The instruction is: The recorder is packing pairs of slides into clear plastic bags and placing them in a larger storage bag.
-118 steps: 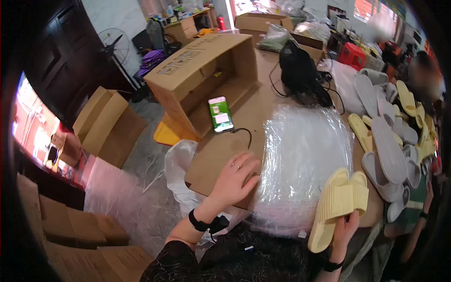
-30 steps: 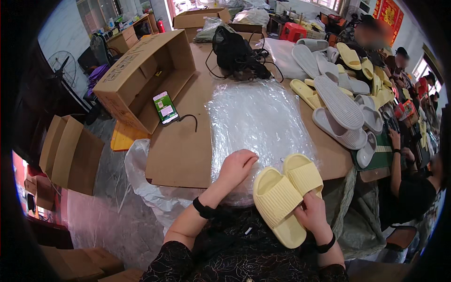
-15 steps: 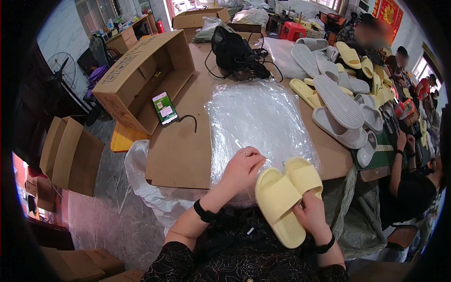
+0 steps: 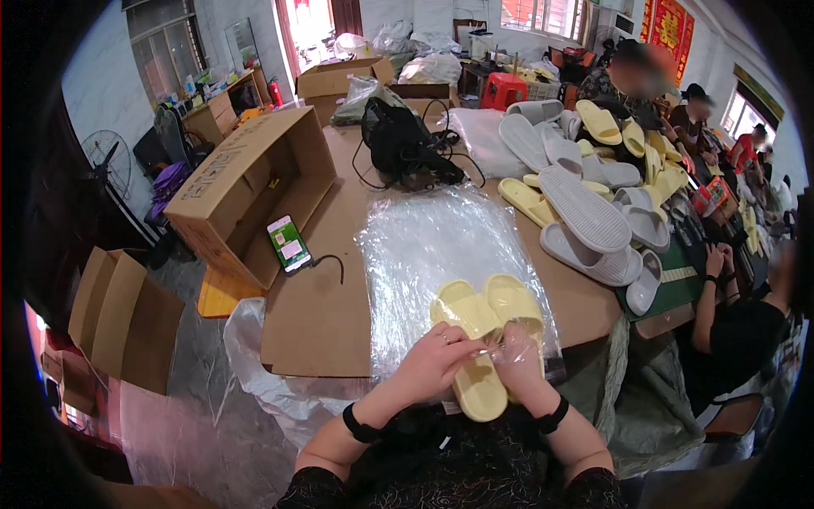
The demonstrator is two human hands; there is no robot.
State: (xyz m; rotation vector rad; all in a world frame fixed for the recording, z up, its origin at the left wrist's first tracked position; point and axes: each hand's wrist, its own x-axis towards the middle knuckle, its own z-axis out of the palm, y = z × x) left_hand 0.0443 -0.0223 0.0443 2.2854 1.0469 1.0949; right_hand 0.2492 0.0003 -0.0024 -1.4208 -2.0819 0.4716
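yellow slippers (image 4: pixel 479 327), a pair laid side by side at the near edge of the cardboard-covered table (image 4: pixel 326 327), on top of a stack of clear plastic bags (image 4: pixel 441 242); long axes running from the body outward, toes pointing away, heels toward the chest and overhanging the table edge. left hand (image 4: pixel 437 360) clasped over the heel half of the left slipper, fingers curled on its upper face. right hand (image 4: pixel 519 360) closed round the heel of the right slipper, apparently with a film of clear plastic pinched against it; hard to tell whether that film is a bag mouth. both hands equally near, each on its own slipper, wrists coming in from below.

further out: smartphone (image 4: pixel 290 243) with a black cable to the left, lying just in front of an open cardboard box (image 4: pixel 246 191) tipped on its side. black bag (image 4: pixel 403 144) with cords at the far middle. heap of grey and yellow slippers (image 4: pixel 593 199) to the right, well apart from the pair. seated people along the right side, a sleeve and hands near the green mat (image 4: pixel 678 284). nothing lying between hands and pair; only loose plastic underneath, likely to slide.
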